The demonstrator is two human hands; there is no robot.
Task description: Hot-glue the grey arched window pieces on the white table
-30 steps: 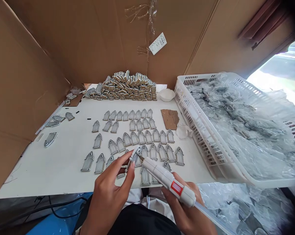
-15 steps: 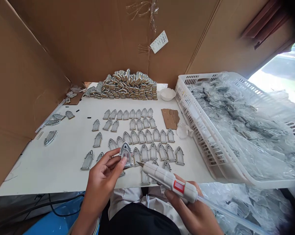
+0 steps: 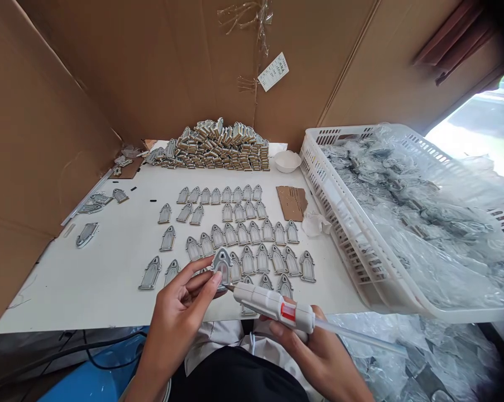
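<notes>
Between the thumb and fingers of my left hand (image 3: 188,296) is a small grey arched window-shaped piece (image 3: 222,267), held upright above the table. My right hand (image 3: 310,346) is wrapped round a white glue gun (image 3: 272,304) with a red window in its body and a clear glue stick coming out of its back end. The gun's nozzle points left and meets the lower edge of the held piece; whether it touches cannot be told. Rows of similar arched pieces (image 3: 262,258) lie on the white table (image 3: 96,290) around and behind my hands.
A big stack of arched pieces (image 3: 222,148) stands at the back, beside a white bowl (image 3: 287,161). Cardboard scrap (image 3: 291,202) lies nearer. At right, a white plastic basket (image 3: 344,223) holds bagged pieces. Cardboard walls (image 3: 172,67) enclose the table's back and left.
The glue gun has moved left and slightly down, bringing its nozzle to the lower edge of the held piece. My left hand has shifted slightly right with that piece.
</notes>
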